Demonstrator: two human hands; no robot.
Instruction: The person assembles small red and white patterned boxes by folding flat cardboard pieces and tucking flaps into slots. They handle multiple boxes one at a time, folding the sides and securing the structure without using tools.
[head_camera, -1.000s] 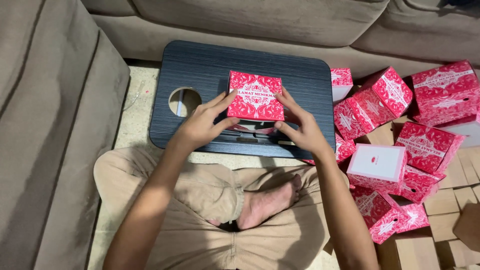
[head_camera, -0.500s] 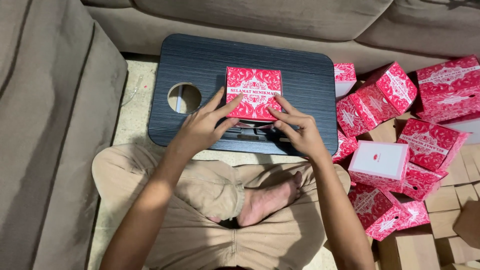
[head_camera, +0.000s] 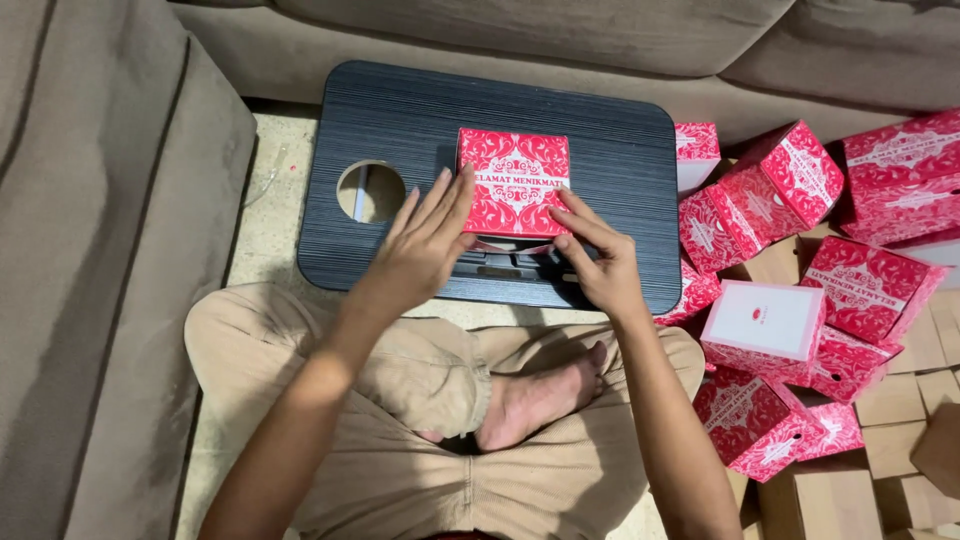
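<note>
A red box (head_camera: 515, 180) with a white ornamental pattern rests on a dark lap table (head_camera: 420, 110) in front of me. My left hand (head_camera: 425, 245) lies against the box's left side, fingers stretched and pressing on it. My right hand (head_camera: 598, 260) touches the box's lower right edge with its fingertips. Both hands hold the box between them on the table top. I sit cross-legged in tan trousers, one bare foot (head_camera: 540, 395) showing below the table.
A round hole (head_camera: 371, 191) pierces the table at its left. Several red patterned boxes (head_camera: 790, 190) are piled on the right, one with a white face (head_camera: 765, 320). Plain brown cartons (head_camera: 900, 440) lie at the lower right. A grey sofa (head_camera: 90, 250) surrounds the left and back.
The box was held tilted above the table, then set down flat. My left hand's fingers have opened out along its side, and the right hand has slid to the lower right edge.
</note>
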